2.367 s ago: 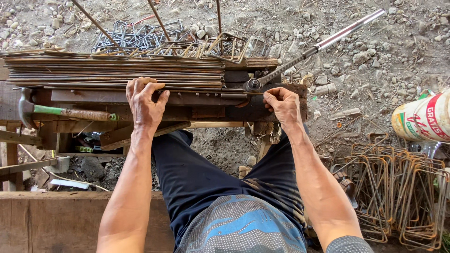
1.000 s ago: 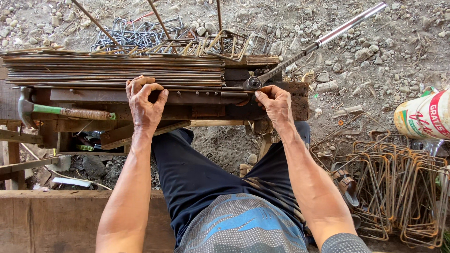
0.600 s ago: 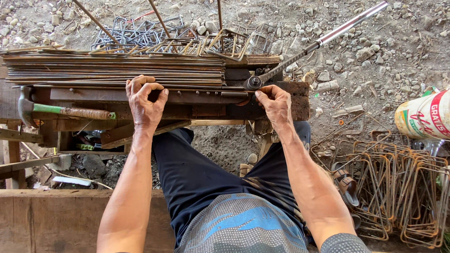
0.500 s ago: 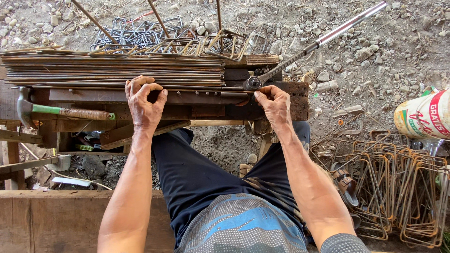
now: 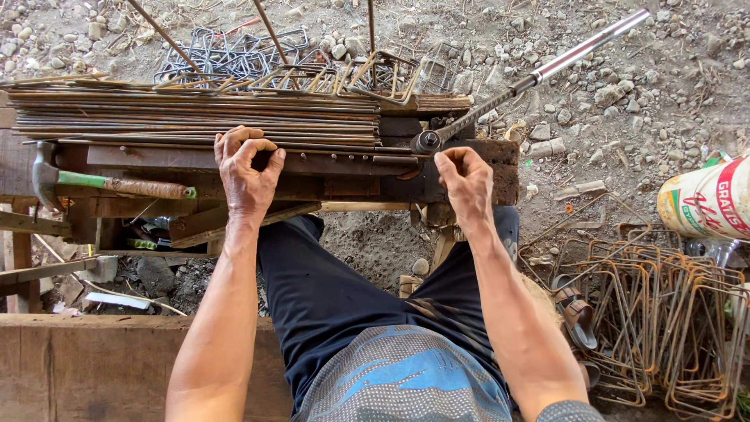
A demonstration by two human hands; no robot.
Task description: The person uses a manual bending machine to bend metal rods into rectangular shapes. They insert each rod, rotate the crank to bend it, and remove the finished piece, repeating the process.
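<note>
My left hand (image 5: 246, 168) curls its fingers over a thin rusty steel rod (image 5: 344, 154) lying along the front of a worn wooden bench (image 5: 500, 168). My right hand (image 5: 462, 181) pinches the same rod's end just below the head of a long metal bending lever (image 5: 531, 78), which slants up to the right. Behind the hands lies a stack of straight rusty rods (image 5: 195, 121).
A hammer with a green handle (image 5: 101, 184) rests on the bench at the left. Bent wire stirrups pile up behind the bench (image 5: 312, 70) and on the ground at right (image 5: 672, 312). A white sack (image 5: 707, 199) and a sandal (image 5: 574, 316) lie on the gravel.
Both hands stay on the rod; the right hand has shifted slightly left along the bench edge under the lever head. The lever has not visibly swung.
</note>
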